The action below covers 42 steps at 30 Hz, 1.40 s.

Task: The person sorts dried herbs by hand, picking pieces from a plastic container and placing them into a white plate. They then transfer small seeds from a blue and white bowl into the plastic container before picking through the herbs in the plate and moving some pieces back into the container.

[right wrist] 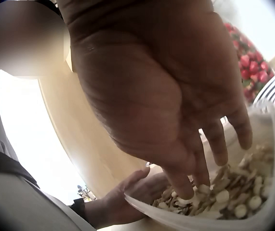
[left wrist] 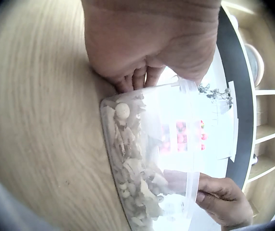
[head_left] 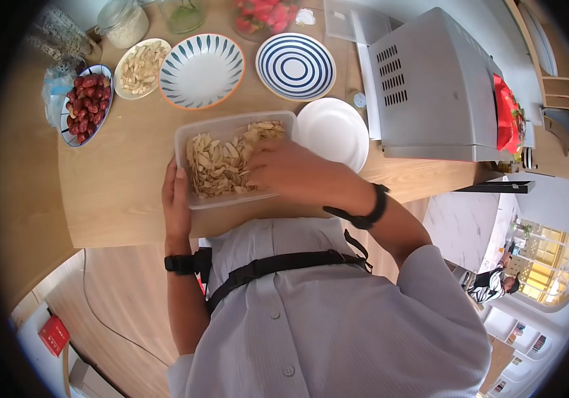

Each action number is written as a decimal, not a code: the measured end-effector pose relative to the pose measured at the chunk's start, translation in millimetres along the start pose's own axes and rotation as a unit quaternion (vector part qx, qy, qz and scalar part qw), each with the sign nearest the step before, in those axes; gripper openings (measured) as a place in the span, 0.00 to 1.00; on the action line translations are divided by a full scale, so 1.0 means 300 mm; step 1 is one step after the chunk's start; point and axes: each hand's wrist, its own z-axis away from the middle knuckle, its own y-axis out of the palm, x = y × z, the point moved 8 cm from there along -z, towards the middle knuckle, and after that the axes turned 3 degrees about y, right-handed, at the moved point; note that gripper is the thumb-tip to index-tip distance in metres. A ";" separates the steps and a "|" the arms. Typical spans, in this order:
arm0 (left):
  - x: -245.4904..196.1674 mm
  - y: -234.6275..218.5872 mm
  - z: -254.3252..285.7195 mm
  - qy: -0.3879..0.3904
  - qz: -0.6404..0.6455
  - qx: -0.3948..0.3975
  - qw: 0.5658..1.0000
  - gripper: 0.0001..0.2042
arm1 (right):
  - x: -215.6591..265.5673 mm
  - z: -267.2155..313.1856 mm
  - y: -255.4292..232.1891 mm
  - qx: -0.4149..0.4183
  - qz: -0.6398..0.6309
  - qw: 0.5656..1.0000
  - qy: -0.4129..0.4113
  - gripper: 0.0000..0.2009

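A clear plastic box (head_left: pixel 235 202) on the table holds pale, brownish dried slices (head_left: pixel 218 162). Several round whitish pieces (right wrist: pixel 241 210) lie among them. My left hand (head_left: pixel 176 202) rests along the box's left side, its fingers stretched against the outer wall. Over the box's right part reaches my right hand (head_left: pixel 281 169). In the right wrist view its fingers (right wrist: pixel 216 144) point loosely down into the box, fingertips at the slices, with nothing visible between them.
Behind the box stand a leaf-patterned plate (head_left: pixel 201 73), a blue-ringed plate (head_left: pixel 296 65), a dish of similar slices (head_left: pixel 142 69) and a dish of red dates (head_left: pixel 89 106). A white plate (head_left: pixel 334 132) sits right of the box, near a grey appliance (head_left: pixel 430 86). Another person (head_left: pixel 493 285) is far right.
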 end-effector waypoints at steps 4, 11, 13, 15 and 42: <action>-0.004 0.000 -0.002 0.000 0.004 -0.004 1.000 0.26 | -0.032 0.071 -0.001 0.107 0.011 0.990 0.092 0.13; -0.007 0.001 0.001 0.001 -0.036 -0.003 0.999 0.28 | -0.092 -0.051 0.091 0.137 0.012 0.985 0.102 0.19; 0.000 -0.001 0.001 -0.010 -0.025 -0.005 1.000 0.28 | -0.091 -0.085 0.078 0.087 -0.010 0.990 0.108 0.21; 0.005 -0.003 -0.006 -0.009 -0.014 -0.004 1.000 0.27 | -0.097 -0.089 0.082 0.017 -0.027 0.994 0.107 0.24; -0.264 0.375 0.009 0.123 -0.489 0.349 0.790 0.12 | -0.039 0.114 0.023 0.073 0.018 0.994 0.084 0.09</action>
